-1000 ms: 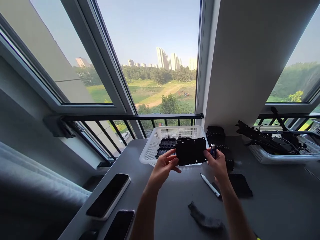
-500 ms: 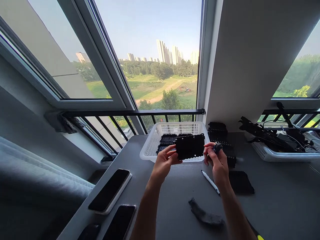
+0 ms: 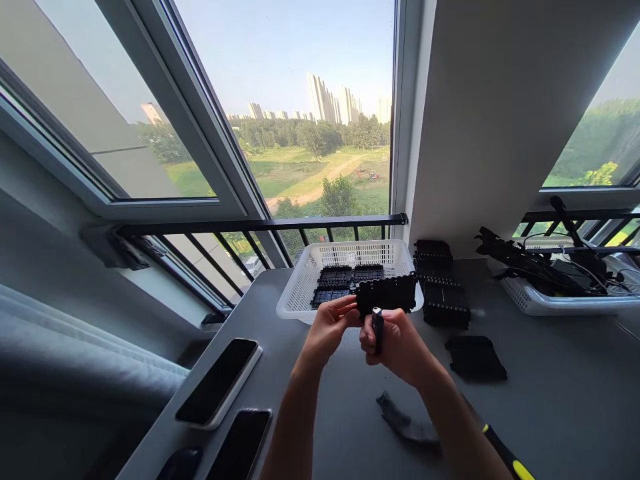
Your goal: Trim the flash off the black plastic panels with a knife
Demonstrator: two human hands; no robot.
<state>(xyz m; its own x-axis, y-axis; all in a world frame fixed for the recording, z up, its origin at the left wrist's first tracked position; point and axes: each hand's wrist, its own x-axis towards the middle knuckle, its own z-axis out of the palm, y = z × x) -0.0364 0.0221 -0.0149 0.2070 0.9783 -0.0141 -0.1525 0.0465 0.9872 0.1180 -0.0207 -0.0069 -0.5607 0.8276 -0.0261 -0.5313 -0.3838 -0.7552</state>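
Observation:
My left hand (image 3: 327,328) pinches the left end of a flat black ribbed plastic panel (image 3: 393,294), held tilted just in front of the white basket (image 3: 300,293). My right hand (image 3: 395,343) is curled round a small dark cylinder-like object (image 3: 377,327), which looks like a lighter, its top close under the panel's lower edge. More black panels (image 3: 345,283) lie inside the basket.
A stack of black panels (image 3: 443,293) lies right of the basket, one flat black piece (image 3: 475,358) nearer. A dark cloth (image 3: 407,427) lies by my right forearm. Two phones (image 3: 220,381) sit at the table's left edge. A second white tray (image 3: 545,303) holds black cables.
My right hand let go of the panel's right end and swung left with the small object to below the panel. The panel tipped flatter. The white pen is no longer visible.

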